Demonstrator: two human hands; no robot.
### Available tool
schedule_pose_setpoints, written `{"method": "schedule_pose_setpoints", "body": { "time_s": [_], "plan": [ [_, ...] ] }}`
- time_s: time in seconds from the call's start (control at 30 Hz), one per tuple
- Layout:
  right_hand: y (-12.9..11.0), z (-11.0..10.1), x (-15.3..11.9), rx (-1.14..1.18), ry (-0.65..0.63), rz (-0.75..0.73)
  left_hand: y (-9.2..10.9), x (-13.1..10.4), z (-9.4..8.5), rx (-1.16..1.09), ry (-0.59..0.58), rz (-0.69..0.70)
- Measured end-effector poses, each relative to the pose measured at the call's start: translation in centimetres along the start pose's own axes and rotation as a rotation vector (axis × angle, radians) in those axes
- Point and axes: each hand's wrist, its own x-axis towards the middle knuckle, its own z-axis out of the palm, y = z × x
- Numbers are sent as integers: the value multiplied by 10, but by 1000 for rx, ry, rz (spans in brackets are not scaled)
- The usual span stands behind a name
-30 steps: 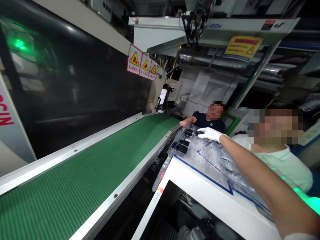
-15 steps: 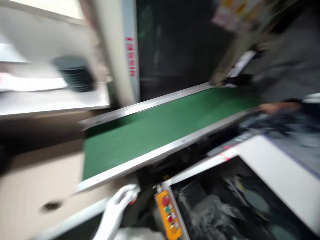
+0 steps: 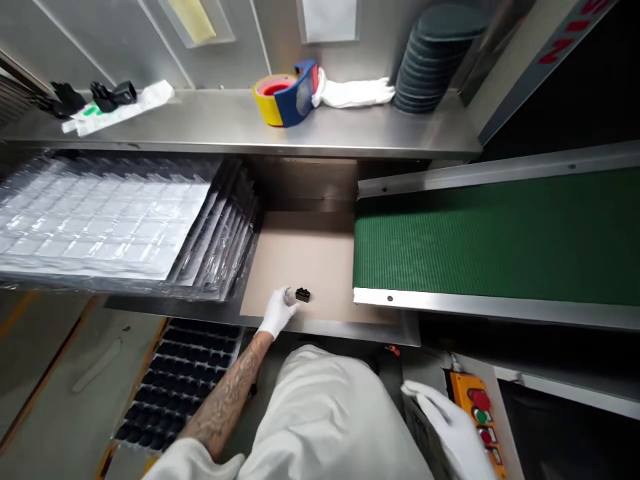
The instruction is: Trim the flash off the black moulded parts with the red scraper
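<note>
My left hand (image 3: 278, 313), in a white glove, reaches over the beige board (image 3: 305, 247). Its fingers are apart and nothing shows between them. Just right of the fingertips lies a small black plastic part (image 3: 303, 295), with a slight gap between. My right hand (image 3: 447, 423), also gloved in white, is low at the right, beside an orange control box (image 3: 477, 417) with push buttons. Its fingers stretch out leftward over a dark grey edge, the thumb apart from them; whether they touch that edge I cannot tell.
A green conveyor belt (image 3: 490, 240) with metal rails ends at the board's right. Stacked clear plastic trays (image 3: 100, 220) stand left. The metal shelf (image 3: 215, 127) holds tape rolls (image 3: 285, 97), a white glove (image 3: 355, 92) and stacked dark discs (image 3: 430, 60). Below left is a tray of black parts (image 3: 180, 380).
The view has swung left from the conveyor to the board and shelf. My left hand and the small black part now show clearly. The other person at the right is out of view.
</note>
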Motion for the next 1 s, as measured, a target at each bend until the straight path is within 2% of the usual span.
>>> {"method": "schedule_pose_setpoints", "body": {
  "time_s": [0.1, 0.2, 0.3, 0.37, 0.47, 0.53, 0.63, 0.73, 0.87, 1.0],
  "plan": [
    [35, 75, 49, 231, 114, 235, -26, 45, -4, 32, -180, 82],
    [72, 116, 93, 232, 227, 338, -29, 75, 7, 24, -310, 154],
    [96, 129, 130, 184, 328, 374, -26, 82, 13, -6, -393, 185],
    [103, 129, 154, 153, 365, 361, -21, 73, 8, -81, -429, 157],
    [112, 124, 185, 104, 387, 335, -3, 42, -10, -372, -437, 37],
    [119, 118, 195, 68, 396, 330, 18, 13, -23, -547, -430, -2],
    [128, 111, 195, 27, 437, 336, 56, -28, -33, -787, -451, -41],
    [127, 109, 184, 26, 517, 316, 90, -56, -30, -1078, -529, -110],
    [115, 107, 157, 78, 655, 204, 119, -73, -21, -1318, -640, -163],
    [104, 87, 98, 114, 813, 78, 134, -80, -18, -1418, -650, -180]
  ]
}}
